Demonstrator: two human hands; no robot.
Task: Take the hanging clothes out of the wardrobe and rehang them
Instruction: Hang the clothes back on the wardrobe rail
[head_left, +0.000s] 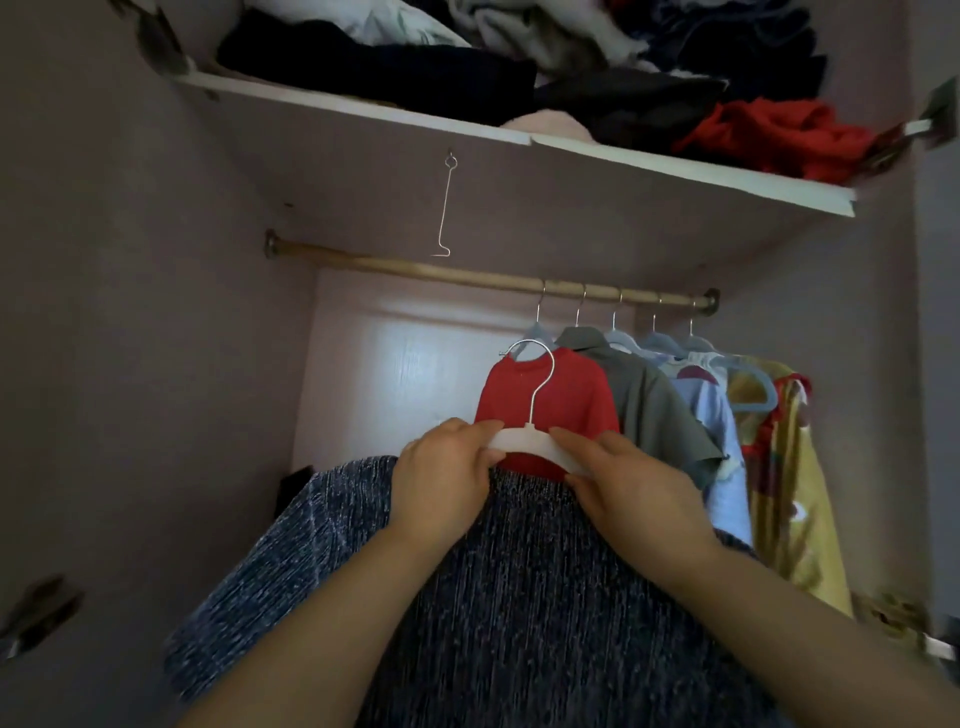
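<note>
Both hands grip a white hanger (540, 447) w/ a blue knit top (519, 597), below the rail (467, 278): left hand (441, 478) fingers curled round its left arm, right hand (634, 493) pinching the right. Rail's left half bare; red shirt (566, 400), grey shirt (660, 410) & approx. three more crowd the right end.

— What sort of place is this?

— Someone's home, I'd say. We're looking into an open wardrobe (130, 312) with lilac panels, and what looks like a door hinge (36, 608) shows at the left edge.

— What makes it a home and not a shop?

— It's the mixed everyday wear. On the brass-coloured rail (415, 270), 5 hangers (615, 332) are bunched at the right end. They carry a red top (550, 405), a grey collared shirt (660, 410), something pale blue (714, 415) and a yellow printed piece (784, 499).

— And above?

— A white shelf (675, 166) has a heap of loose garments (395, 73) on it, mostly dark, with 1 crumpled red one (769, 135).
</note>
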